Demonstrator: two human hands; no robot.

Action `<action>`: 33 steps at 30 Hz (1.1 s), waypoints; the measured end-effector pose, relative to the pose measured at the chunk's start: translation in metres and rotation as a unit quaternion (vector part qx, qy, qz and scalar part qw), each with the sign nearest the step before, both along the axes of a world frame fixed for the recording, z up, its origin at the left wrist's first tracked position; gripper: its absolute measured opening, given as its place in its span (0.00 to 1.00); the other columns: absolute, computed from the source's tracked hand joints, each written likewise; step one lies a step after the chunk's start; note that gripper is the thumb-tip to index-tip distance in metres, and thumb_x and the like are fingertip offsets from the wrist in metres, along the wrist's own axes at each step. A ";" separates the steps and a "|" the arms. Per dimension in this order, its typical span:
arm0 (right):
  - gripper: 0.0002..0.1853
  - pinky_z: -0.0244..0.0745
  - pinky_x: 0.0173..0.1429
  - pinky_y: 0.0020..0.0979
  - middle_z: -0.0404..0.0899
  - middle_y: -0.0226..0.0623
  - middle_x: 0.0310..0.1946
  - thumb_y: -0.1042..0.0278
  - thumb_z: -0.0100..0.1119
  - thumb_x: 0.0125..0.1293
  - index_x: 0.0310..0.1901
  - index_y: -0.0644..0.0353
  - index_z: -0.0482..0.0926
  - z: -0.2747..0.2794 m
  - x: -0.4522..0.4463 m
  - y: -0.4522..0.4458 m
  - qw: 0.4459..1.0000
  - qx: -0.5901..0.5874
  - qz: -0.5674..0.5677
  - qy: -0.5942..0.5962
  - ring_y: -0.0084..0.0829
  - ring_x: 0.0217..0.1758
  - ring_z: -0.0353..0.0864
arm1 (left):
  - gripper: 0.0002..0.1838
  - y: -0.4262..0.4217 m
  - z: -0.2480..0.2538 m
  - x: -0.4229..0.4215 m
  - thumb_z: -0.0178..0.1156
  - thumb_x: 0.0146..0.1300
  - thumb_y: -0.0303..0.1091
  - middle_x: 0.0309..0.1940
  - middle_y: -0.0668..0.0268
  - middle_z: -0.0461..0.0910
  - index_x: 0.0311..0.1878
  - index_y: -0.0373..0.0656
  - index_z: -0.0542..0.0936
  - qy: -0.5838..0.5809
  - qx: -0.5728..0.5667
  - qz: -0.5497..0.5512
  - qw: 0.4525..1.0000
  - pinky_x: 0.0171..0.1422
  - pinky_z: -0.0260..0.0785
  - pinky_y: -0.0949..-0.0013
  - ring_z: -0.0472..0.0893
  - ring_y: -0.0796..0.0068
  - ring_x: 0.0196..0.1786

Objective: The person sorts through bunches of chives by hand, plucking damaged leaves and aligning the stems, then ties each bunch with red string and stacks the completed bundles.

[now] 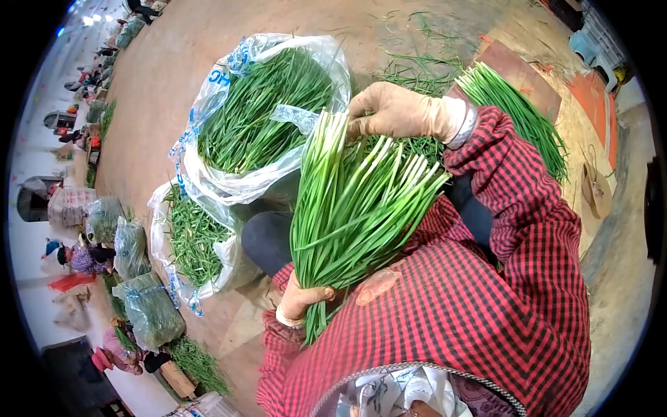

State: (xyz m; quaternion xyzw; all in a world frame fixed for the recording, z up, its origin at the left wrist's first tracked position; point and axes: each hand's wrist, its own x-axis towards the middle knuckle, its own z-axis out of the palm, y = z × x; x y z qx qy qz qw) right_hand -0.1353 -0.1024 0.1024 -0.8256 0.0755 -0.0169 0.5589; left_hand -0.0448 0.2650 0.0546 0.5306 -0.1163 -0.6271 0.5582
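A large bunch of green stalks with pale ends (354, 215) lies across my lap, its pale ends towards the top. My left hand (304, 297), in a light glove, is wrapped round the leafy lower part. Above, my right hand (399, 112), gloved too, pinches at the pale ends near the top of the bunch; whatever is between its fingertips is too small to make out. Beyond the bunch stands an open plastic bag of green leaves (260, 111). A second open bag (194, 236) with loose green pieces is beside it.
More stalks (514, 115) lie on a board (521, 73) at the right, near an orange sheet (590, 104) and a blue stool (590, 59). Loose leaves (420, 69) are scattered on the floor. Filled bags (149, 311) and other people (87, 257) are along the left.
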 end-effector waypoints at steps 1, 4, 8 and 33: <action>0.15 0.74 0.47 0.31 0.84 0.36 0.34 0.56 0.63 0.66 0.42 0.62 0.84 -0.001 -0.001 -0.003 1.000 0.000 0.001 0.000 0.28 0.39 0.81 | 0.29 0.003 -0.002 0.002 0.67 0.48 0.19 0.39 0.64 0.82 0.57 0.34 0.74 0.002 -0.005 -0.009 1.000 0.41 0.72 0.72 0.79 0.75 0.36; 0.13 0.75 0.44 0.29 0.84 0.35 0.34 0.60 0.60 0.68 0.41 0.63 0.84 -0.001 -0.011 -0.013 0.995 -0.101 -0.009 -0.025 0.24 0.37 0.81 | 0.28 0.007 -0.004 0.003 0.67 0.49 0.19 0.39 0.63 0.82 0.57 0.34 0.74 -0.004 -0.006 -0.018 1.000 0.40 0.72 0.72 0.79 0.75 0.36; 0.16 0.76 0.48 0.34 0.84 0.42 0.37 0.58 0.62 0.67 0.45 0.63 0.83 -0.021 -0.040 -0.063 0.955 -0.198 -0.218 -0.015 0.31 0.41 0.81 | 0.27 0.006 0.000 0.003 0.66 0.50 0.21 0.38 0.63 0.81 0.57 0.34 0.73 0.014 -0.034 -0.002 0.999 0.39 0.71 0.71 0.79 0.75 0.35; 0.34 0.79 0.58 0.36 0.78 0.47 0.56 0.53 0.60 0.64 0.65 0.68 0.68 -0.050 -0.050 0.066 0.795 0.603 -0.002 -0.065 0.36 0.52 0.82 | 0.24 -0.151 -0.003 -0.044 0.65 0.60 0.38 0.47 0.62 0.78 0.56 0.35 0.73 0.026 -0.135 -0.146 0.980 0.54 0.71 0.69 0.79 0.71 0.49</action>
